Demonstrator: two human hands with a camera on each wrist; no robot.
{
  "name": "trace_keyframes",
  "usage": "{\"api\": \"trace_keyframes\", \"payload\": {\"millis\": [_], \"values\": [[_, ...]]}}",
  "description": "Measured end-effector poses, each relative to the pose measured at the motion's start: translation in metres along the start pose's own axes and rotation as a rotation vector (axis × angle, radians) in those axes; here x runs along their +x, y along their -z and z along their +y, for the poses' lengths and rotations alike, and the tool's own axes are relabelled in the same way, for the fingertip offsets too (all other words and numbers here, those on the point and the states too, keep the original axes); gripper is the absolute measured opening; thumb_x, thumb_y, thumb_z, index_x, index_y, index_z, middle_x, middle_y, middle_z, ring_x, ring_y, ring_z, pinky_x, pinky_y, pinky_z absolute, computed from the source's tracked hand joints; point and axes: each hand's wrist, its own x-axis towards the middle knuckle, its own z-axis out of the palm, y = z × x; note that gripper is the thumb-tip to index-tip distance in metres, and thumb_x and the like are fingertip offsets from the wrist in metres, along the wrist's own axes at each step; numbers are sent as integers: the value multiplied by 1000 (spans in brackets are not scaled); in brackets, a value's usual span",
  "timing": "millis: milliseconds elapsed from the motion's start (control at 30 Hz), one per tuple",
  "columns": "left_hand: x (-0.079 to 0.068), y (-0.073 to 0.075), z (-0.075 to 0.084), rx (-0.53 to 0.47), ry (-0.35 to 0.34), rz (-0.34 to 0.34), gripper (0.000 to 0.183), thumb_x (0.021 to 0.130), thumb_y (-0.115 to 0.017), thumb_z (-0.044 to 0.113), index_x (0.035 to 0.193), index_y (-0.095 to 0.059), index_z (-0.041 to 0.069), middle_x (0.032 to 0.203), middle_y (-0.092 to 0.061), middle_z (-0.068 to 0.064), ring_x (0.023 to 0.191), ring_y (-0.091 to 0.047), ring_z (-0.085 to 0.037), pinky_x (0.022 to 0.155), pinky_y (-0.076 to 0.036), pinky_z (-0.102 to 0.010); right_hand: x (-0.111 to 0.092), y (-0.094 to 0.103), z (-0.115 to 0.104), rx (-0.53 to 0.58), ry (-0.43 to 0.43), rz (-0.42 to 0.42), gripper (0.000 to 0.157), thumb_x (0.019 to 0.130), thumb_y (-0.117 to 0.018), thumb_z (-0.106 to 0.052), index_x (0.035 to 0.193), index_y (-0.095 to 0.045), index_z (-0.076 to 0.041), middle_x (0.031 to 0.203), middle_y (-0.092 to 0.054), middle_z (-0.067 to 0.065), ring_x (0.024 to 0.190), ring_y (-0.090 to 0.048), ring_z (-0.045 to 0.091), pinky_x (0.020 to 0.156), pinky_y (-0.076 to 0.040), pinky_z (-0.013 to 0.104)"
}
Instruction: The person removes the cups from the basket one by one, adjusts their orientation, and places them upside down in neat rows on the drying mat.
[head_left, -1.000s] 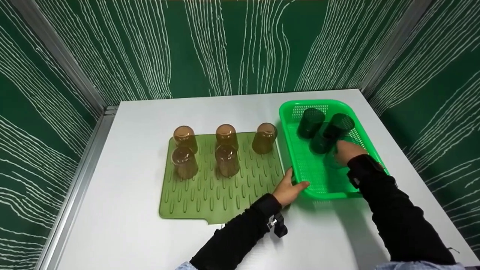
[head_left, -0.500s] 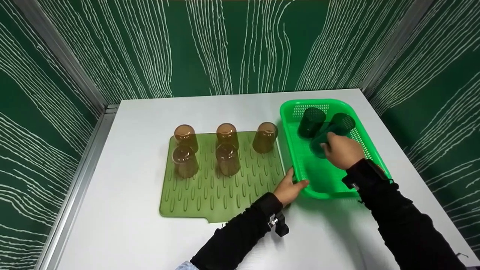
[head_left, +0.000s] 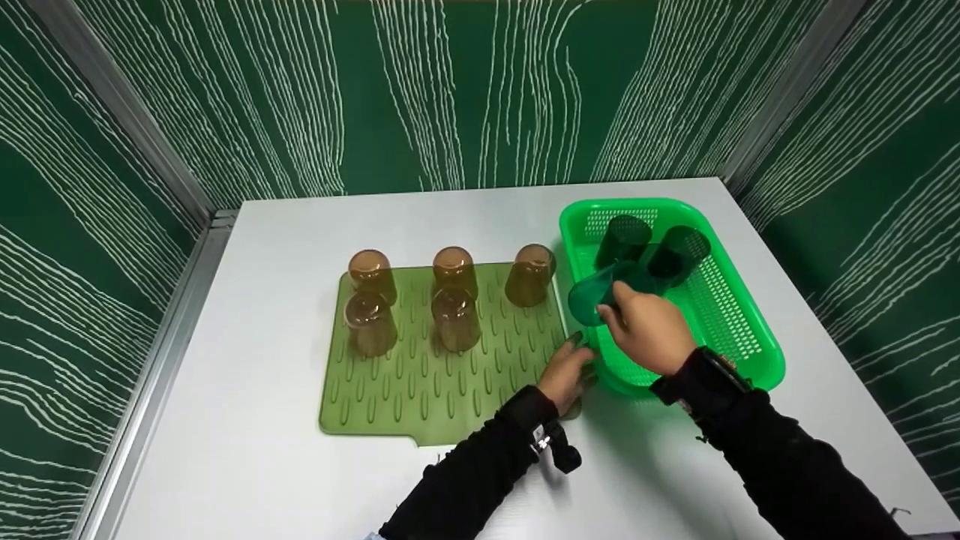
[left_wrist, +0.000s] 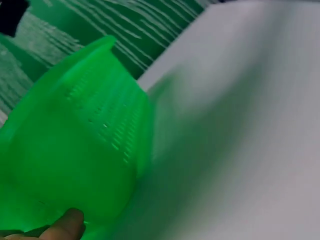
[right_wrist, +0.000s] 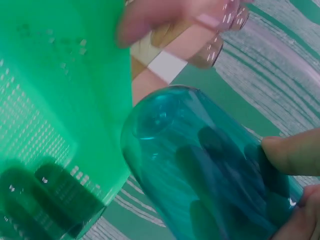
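Right hand (head_left: 651,335) grips the teal tumbler (head_left: 591,298), tilted at the left edge of the green basket (head_left: 724,301), probably to clear the rim. Left hand (head_left: 564,376) is loose-fingered beside it, maybe for steadying. Amber tumblers (head_left: 455,324) sit upside down on the drying mat (head_left: 439,390), guess so they drain.

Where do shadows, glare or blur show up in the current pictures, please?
Head view: shadow on the table in front of the basket, glints on the brown cups; left wrist view: a soft-edged shadow across the table; right wrist view: highlights on the teal cup, the left hand blurred.
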Motion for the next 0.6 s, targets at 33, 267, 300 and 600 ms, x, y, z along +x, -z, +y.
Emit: {"api": "trace_keyframes", "payload": {"millis": [33, 267, 300, 600], "values": [[0, 1, 1, -87, 15, 21, 54, 93, -50, 18, 144, -39, 1, 130, -55, -10, 110, -55, -21, 102, -44, -41, -1, -2, -2, -1, 2, 6, 17, 97, -60, -11, 85, -50, -3, 57, -39, 3, 50, -39, 17, 53, -26, 29], [-2, 12, 19, -275, -16, 11, 64, 100, -35, 49, 151, -29, 11, 148, -43, -18, 135, -43, -34, 114, -33, -49, -6, -19, -12, 6, 50, 53, 18, 94, -65, -12, 85, -52, -5, 58, -45, 5, 52, -44, 19, 53, -31, 33], [-3, 14, 22, -269, -25, -3, 66, 101, -33, 51, 152, -30, 11, 149, -43, -17, 137, -41, -34, 115, -32, -48, -7, -22, -13, 9, 61, 59, 18, 94, -66, -12, 85, -52, -5, 59, -47, 4, 52, -46, 20, 52, -33, 33], [-5, 31, 36, -321, -139, -84, 53, 105, -31, 46, 141, -45, 9, 117, -61, -1, 102, -60, -12, 89, -48, -32, -17, -43, -27, 96, 100, 89, 12, 93, -67, -12, 92, -58, -4, 67, -58, 5, 62, -55, 22, 56, -39, 36]]}}
